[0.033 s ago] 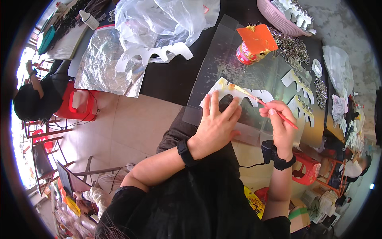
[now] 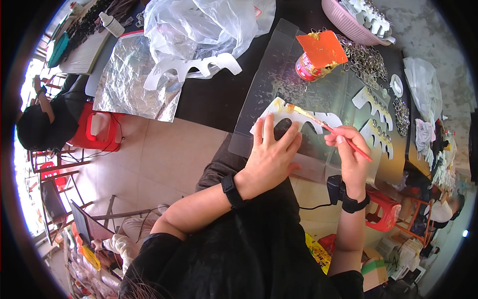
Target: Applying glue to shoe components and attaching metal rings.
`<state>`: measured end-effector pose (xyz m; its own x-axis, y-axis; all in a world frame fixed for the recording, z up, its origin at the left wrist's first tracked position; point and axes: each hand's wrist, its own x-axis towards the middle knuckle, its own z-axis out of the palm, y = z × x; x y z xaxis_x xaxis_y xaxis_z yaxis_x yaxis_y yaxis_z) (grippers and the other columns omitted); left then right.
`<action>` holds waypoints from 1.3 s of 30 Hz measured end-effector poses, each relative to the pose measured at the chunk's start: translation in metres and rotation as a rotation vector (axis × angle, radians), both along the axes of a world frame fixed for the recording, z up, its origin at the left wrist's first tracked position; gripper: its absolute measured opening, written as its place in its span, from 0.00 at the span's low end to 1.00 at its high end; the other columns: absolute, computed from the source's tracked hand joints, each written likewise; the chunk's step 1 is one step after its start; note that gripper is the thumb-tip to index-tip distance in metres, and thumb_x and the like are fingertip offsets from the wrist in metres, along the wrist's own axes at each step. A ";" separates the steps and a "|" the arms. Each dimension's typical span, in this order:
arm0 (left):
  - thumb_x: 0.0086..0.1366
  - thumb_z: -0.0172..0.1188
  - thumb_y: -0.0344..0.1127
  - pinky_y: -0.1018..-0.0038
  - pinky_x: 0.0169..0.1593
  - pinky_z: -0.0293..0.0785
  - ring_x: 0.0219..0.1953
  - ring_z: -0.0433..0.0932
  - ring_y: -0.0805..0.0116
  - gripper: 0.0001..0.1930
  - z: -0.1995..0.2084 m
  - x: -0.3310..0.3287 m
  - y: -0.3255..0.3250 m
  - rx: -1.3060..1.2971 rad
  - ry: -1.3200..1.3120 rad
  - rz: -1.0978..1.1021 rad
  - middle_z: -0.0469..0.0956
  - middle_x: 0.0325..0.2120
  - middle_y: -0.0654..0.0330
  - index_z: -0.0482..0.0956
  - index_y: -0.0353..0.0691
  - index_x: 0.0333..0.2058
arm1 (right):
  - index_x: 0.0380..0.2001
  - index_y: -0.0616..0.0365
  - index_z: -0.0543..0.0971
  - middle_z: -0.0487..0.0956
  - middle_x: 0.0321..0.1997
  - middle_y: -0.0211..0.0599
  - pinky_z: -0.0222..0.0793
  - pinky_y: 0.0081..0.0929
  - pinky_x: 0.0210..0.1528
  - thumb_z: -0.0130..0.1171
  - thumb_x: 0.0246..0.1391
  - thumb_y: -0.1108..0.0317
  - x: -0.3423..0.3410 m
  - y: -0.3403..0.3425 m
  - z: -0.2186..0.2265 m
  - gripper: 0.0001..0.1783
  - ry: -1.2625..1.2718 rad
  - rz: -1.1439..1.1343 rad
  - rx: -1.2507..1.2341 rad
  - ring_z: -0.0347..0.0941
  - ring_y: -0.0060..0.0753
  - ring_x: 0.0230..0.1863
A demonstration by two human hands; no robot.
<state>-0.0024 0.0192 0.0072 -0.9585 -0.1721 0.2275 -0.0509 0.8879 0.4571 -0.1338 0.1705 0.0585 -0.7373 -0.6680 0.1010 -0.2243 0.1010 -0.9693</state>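
Observation:
A white piece with scalloped arches (image 2: pixel 326 118) lies on a clear sheet over the dark table, its left part smeared with yellowish paste. My left hand (image 2: pixel 271 152) rests on its near edge, fingers spread and fingertips pressing it down. Between the thumb and fingers of my right hand (image 2: pixel 350 149) is a thin red-handled brush (image 2: pixel 318 121), its shaft coated pale yellow toward the tip. That tip touches the smeared part of the piece. To the right lie two similar white pieces with metal rings along them, the upper piece (image 2: pixel 359 101) and the lower piece (image 2: pixel 369 130).
Behind the piece stands a red tub (image 2: pixel 304 69) with a paste-stained orange card (image 2: pixel 323 47) on top. Metal rings (image 2: pixel 366 62) are heaped beside it, near a pink basket (image 2: pixel 338 20). Plastic bags (image 2: pixel 199 30) and a silver foil bag (image 2: pixel 132 79) lie at left.

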 end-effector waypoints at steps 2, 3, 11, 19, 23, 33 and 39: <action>0.46 0.70 0.49 0.40 0.62 0.49 0.62 0.52 0.36 0.35 -0.002 -0.003 -0.002 -0.004 0.005 -0.005 0.60 0.60 0.61 0.73 0.43 0.53 | 0.40 0.70 0.74 0.75 0.40 0.40 0.74 0.24 0.42 0.47 0.61 0.79 -0.003 -0.001 -0.002 0.08 0.051 -0.014 0.024 0.77 0.27 0.37; 0.46 0.70 0.49 0.40 0.62 0.49 0.62 0.52 0.35 0.35 -0.002 -0.004 -0.003 -0.002 0.002 -0.008 0.60 0.60 0.61 0.73 0.43 0.53 | 0.40 0.70 0.74 0.75 0.39 0.39 0.74 0.24 0.42 0.47 0.61 0.79 -0.004 0.003 -0.001 0.08 0.010 0.014 0.015 0.77 0.27 0.37; 0.47 0.70 0.49 0.40 0.62 0.50 0.62 0.52 0.34 0.35 0.000 -0.004 -0.003 -0.025 -0.014 -0.011 0.60 0.60 0.61 0.72 0.43 0.53 | 0.39 0.69 0.75 0.78 0.37 0.39 0.74 0.22 0.42 0.48 0.61 0.78 -0.003 -0.005 0.000 0.07 -0.047 -0.051 0.006 0.77 0.26 0.37; 0.47 0.70 0.49 0.40 0.61 0.50 0.62 0.52 0.34 0.35 -0.002 -0.003 -0.003 -0.029 -0.008 -0.004 0.60 0.60 0.61 0.72 0.42 0.53 | 0.40 0.68 0.75 0.80 0.34 0.40 0.74 0.22 0.43 0.47 0.62 0.76 0.001 -0.019 -0.001 0.08 -0.102 0.008 -0.006 0.78 0.26 0.36; 0.46 0.70 0.50 0.40 0.62 0.50 0.62 0.53 0.35 0.35 -0.001 -0.003 -0.004 -0.029 -0.016 -0.012 0.60 0.60 0.61 0.72 0.43 0.53 | 0.41 0.68 0.75 0.79 0.36 0.40 0.74 0.22 0.44 0.47 0.62 0.76 -0.003 -0.010 0.003 0.09 -0.110 0.057 0.045 0.78 0.26 0.37; 0.46 0.70 0.50 0.42 0.62 0.49 0.61 0.55 0.40 0.35 -0.003 -0.004 -0.002 -0.031 -0.017 -0.010 0.61 0.60 0.61 0.72 0.44 0.53 | 0.40 0.68 0.75 0.79 0.35 0.37 0.73 0.21 0.43 0.48 0.62 0.76 -0.004 -0.023 0.007 0.08 -0.087 0.065 0.026 0.77 0.25 0.37; 0.46 0.70 0.50 0.42 0.62 0.48 0.60 0.55 0.42 0.35 -0.001 -0.003 -0.002 -0.033 -0.015 -0.008 0.61 0.60 0.61 0.72 0.44 0.53 | 0.39 0.69 0.74 0.76 0.40 0.39 0.73 0.22 0.44 0.47 0.62 0.77 -0.003 -0.028 0.007 0.07 -0.057 0.138 0.045 0.77 0.26 0.40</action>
<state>-0.0054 0.0172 0.0058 -0.9632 -0.1570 0.2181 -0.0504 0.9028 0.4271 -0.1364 0.1423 0.0652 -0.6420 -0.7661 0.0290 -0.1835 0.1168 -0.9761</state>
